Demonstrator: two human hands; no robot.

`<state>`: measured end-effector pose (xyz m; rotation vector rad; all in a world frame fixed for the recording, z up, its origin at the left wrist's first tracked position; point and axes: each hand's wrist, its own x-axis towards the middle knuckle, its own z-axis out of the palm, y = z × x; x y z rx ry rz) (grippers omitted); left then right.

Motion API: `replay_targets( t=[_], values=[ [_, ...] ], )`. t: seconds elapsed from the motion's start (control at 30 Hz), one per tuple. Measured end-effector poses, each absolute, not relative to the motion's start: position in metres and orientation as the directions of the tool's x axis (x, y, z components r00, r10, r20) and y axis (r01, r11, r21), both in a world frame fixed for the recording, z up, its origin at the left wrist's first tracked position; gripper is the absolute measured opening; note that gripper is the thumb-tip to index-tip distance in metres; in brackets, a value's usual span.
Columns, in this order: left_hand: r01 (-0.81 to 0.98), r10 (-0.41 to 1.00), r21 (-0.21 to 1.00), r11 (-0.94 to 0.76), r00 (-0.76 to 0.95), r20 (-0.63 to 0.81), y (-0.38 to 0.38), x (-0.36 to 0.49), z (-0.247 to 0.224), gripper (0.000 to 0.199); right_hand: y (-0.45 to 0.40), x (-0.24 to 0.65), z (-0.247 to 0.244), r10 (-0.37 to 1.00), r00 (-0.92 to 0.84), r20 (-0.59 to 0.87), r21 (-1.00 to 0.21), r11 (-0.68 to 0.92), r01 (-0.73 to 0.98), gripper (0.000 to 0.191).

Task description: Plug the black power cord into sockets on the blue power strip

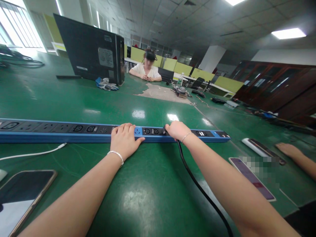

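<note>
A long blue power strip [158, 139] with black socket faces lies across the green table. My left hand [123, 138] grips it near the middle, fingers over the far edge and thumb out along the near side. To the right, my right hand [178, 130] is closed around a black plug [164, 130] at the strip's sockets. Most of the plug is hidden by the fingers, so I cannot tell how deep it sits. From under this hand a black power cord [190, 169] runs down toward the lower right.
Phones lie at lower left [27, 187] and right [249, 179], with a white cable [37, 154] at left. A black computer case [91, 49] and gloves [106, 84] stand beyond the strip. Another person [146, 70] sits opposite; someone's hand [287, 148] rests at right.
</note>
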<state>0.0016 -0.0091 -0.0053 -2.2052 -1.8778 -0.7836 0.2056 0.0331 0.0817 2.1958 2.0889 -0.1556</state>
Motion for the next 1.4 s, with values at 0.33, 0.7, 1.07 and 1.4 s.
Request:
replay_targets(
  t=[0.33,0.7,1.07,1.4],
  values=[
    [0.954,0.870,0.204,-0.219,0.097,0.484,-0.009,0.001,-0.005,0.058,0.046,0.197,0.086,0.959,0.035,-0.280,0.014,-0.033,0.999,0.039],
    [0.953,0.881,0.215,-0.212,0.091,0.465,-0.010,0.002,-0.004,0.057,0.036,0.192,0.079,0.984,0.038,-0.173,0.021,-0.035,0.999,0.038],
    [0.957,0.880,0.201,-0.211,0.096,0.466,-0.008,0.001,-0.005,0.058,0.015,0.191,0.064,0.995,0.088,-0.046,0.004,-0.088,0.996,0.050],
    [0.972,0.884,0.111,-0.206,0.136,0.447,-0.011,-0.001,-0.007,0.057,0.027,0.203,0.066,0.988,0.055,-0.141,-0.118,-0.072,0.990,0.050]
  ],
)
